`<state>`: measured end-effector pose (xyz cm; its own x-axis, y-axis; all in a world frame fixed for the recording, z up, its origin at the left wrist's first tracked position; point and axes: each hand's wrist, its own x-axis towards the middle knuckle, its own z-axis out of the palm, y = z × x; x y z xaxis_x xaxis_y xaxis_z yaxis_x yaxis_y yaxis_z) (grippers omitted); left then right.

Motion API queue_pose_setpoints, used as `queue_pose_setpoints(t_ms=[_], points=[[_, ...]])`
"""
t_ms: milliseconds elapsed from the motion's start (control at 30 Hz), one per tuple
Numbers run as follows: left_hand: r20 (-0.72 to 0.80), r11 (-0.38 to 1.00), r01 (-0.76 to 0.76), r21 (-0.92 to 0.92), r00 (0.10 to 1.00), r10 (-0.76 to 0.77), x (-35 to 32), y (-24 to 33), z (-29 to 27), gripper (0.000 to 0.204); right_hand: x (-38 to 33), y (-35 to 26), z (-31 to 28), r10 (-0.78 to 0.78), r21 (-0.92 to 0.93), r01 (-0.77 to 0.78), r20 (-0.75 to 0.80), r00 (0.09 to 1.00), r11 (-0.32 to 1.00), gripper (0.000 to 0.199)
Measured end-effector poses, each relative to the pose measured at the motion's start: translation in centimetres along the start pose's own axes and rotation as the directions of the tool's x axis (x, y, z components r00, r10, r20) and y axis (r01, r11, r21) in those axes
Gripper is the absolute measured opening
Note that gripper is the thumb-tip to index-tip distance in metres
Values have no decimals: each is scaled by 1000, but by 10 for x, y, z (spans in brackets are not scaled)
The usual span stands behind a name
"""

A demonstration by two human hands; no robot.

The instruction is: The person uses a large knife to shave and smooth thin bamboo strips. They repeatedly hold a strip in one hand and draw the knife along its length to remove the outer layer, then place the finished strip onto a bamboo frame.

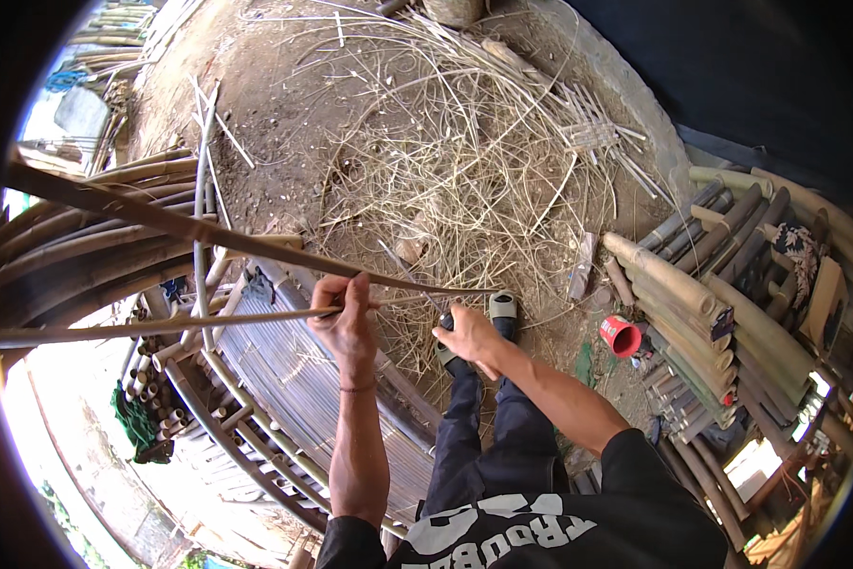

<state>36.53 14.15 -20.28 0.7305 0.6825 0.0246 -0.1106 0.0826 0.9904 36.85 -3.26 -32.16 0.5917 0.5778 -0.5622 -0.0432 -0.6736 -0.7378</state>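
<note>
My left hand (344, 318) is closed around a long bamboo strip that splits into two halves. The upper half (161, 220) runs up to the far left, and the lower half (142, 327) runs straight left. The unsplit tip (445, 288) pokes out to the right of the fingers. My right hand (469, 337) sits just right of it, fist closed on the dark handle of a knife (445, 322). Its thin blade (409, 277) angles up toward the strip. Both hands are above my knees.
A big tangle of dry bamboo shavings (445, 161) covers the dirt ahead. A bundle of thin grey slats (293, 370) lies under my left arm. Thick bamboo poles (692, 294) are stacked at the right, with a red cup (621, 335) beside them. More poles (85, 247) lie left.
</note>
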Motion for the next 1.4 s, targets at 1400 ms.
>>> queue_pose_setpoints(t_ms=[1400], points=[[-861,916,-283,286,344,375,-302,429,-390,43,-100,75,-74,463,313,-456,56,884,833,21]])
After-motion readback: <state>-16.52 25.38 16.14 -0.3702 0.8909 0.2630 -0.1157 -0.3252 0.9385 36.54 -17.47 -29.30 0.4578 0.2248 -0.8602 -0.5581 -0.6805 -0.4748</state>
